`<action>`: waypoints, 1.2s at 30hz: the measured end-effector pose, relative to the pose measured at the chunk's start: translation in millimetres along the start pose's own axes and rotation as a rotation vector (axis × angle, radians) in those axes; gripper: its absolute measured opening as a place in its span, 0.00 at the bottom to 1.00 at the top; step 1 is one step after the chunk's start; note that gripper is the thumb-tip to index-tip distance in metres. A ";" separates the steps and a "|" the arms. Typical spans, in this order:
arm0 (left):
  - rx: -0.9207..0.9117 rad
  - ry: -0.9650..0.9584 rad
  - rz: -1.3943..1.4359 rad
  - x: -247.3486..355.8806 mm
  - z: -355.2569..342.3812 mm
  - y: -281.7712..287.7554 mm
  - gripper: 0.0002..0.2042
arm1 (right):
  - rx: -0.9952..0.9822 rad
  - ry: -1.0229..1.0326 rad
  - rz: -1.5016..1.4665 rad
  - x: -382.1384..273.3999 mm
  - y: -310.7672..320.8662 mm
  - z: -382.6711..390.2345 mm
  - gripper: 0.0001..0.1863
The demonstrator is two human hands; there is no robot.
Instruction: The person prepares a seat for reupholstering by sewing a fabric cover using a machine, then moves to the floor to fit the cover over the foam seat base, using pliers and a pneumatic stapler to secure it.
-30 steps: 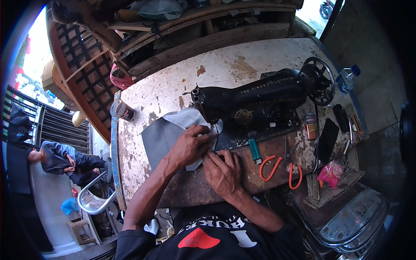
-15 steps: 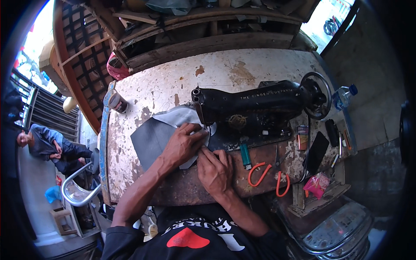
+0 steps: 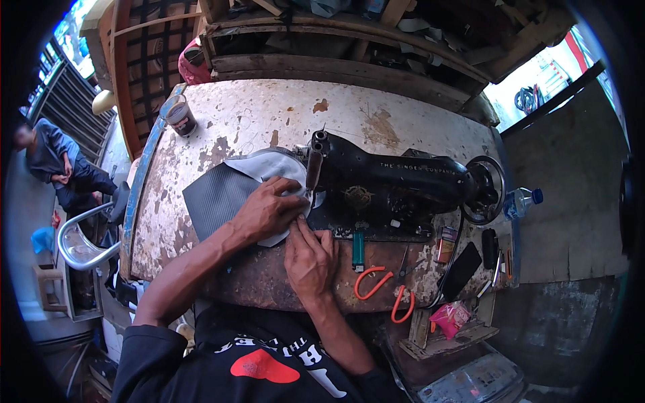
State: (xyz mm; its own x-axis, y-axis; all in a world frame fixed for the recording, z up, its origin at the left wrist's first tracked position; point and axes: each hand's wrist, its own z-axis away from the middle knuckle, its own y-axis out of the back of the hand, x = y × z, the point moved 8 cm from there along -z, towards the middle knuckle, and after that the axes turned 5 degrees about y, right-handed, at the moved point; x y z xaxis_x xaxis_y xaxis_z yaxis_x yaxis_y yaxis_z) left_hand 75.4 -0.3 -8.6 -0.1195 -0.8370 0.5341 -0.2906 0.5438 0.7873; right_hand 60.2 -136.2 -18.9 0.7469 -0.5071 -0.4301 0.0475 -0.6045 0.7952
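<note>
A grey, finely striped fabric piece (image 3: 211, 201) with a white layer (image 3: 265, 163) lies under the head of a black sewing machine (image 3: 390, 174). My left hand (image 3: 267, 209) rests on it with bent fingers, gripping the cloth close beside the needle area. Just nearer to me, my right hand (image 3: 311, 262) has its fingers drawn together at the fabric's near edge, their tips almost meeting those of the left. The fingers hide the stitching spot and the exact edge they hold.
Right of my right hand lie a green lighter (image 3: 358, 250) and orange-handled scissors (image 3: 373, 282). Further right are a small can (image 3: 445, 245), a black phone (image 3: 462, 270) and a water bottle (image 3: 521, 203). A dark cup (image 3: 180, 117) stands far left; a person (image 3: 67, 161) sits beyond.
The whole view has turned and shifted, so the table sits further left in it. Both hands stay on the fabric by the needle, with little visible change in their grip.
</note>
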 end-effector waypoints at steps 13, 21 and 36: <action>-0.049 -0.082 0.001 -5.1 2.0 -3.0 0.14 | -0.007 -0.019 -0.070 0.7 7.0 -7.9 0.16; -0.002 -0.041 0.051 -6.5 3.1 -3.4 0.12 | -0.010 -0.024 -0.042 0.2 5.9 -9.2 0.16; -0.163 0.133 0.215 -5.6 16.4 11.8 0.23 | 0.040 -0.056 -0.155 6.6 8.1 -9.9 0.15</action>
State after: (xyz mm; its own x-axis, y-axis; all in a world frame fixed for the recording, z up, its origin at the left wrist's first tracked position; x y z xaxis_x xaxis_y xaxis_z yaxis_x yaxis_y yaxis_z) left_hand 57.0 9.8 -7.4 -0.0333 -0.6918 0.7213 -0.1143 0.7196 0.6849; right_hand 72.1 -138.4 -11.0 0.6946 -0.4386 -0.5701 0.1318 -0.7016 0.7003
